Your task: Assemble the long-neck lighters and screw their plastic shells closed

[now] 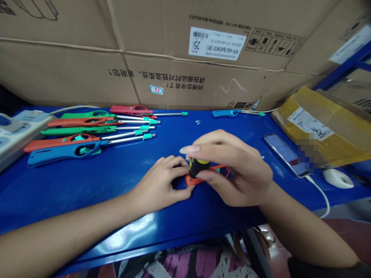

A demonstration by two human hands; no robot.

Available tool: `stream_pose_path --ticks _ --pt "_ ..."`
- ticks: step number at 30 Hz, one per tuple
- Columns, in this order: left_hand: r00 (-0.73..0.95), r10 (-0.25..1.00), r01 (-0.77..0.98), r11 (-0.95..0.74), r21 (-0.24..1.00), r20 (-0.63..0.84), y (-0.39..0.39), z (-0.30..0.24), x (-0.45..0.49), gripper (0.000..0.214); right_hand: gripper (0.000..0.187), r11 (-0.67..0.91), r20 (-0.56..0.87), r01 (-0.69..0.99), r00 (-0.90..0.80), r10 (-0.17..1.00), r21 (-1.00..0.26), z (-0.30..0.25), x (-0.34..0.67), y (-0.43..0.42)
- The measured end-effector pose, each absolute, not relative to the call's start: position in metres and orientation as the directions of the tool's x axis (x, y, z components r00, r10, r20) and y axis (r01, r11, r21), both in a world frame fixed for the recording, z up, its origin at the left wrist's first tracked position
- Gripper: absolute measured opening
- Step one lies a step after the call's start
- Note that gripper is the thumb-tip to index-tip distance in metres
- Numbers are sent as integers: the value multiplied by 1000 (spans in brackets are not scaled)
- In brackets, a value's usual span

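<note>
As I watch remotely across the blue table (72,189), the lighters (55,154) at left lie side by side, metal tips rightward, probably to leave working room. Next, the left hand (165,179) steadies the left end of 1 orange lighter (190,180) on the table, thumb and fingers narrowed around it, presumably so it won't turn. Over that lighter, the right hand (242,168) grips a black-and-yellow tool handle (199,169), perhaps for twisting; I can't see the tip. Farther right, 1 phone (285,154) lies apart, likely set aside within reach.
</note>
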State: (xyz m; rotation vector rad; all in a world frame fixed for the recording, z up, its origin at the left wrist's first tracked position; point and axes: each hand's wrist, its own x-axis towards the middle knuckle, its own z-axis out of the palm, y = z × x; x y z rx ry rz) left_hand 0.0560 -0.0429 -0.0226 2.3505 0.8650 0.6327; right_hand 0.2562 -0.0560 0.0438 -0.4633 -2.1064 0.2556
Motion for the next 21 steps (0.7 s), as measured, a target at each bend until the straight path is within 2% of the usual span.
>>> stream_pose_path --ticks 4,8,10,13,15,17,19,21 --pt "689 692 444 -638 629 215 -42 -21 56 15 38 898 768 337 -482 423 -283 45 257 -54" --pt "683 678 441 -680 586 273 -42 -24 55 12 40 861 660 258 -559 502 -437 46 259 -53" --pt "680 678 441 -682 583 279 -43 -25 55 14 38 864 692 220 -523 497 -454 44 259 -50" --pt "678 693 443 -652 615 246 -42 -25 56 12 30 904 796 277 -437 419 -324 41 257 -47" --pt "679 695 443 -643 624 234 -42 -24 56 11 32 913 812 317 -441 383 -258 41 258 -47" --pt "682 686 439 -661 608 254 -42 -24 56 13 35 908 762 289 -498 414 -304 42 258 -49" --pt "681 679 437 -677 592 273 -42 -26 56 17 41 883 692 234 -552 465 -406 43 259 -51" --pt "674 684 437 -674 596 278 -42 -27 55 16 41 878 697 202 -542 469 -434 43 258 -51"
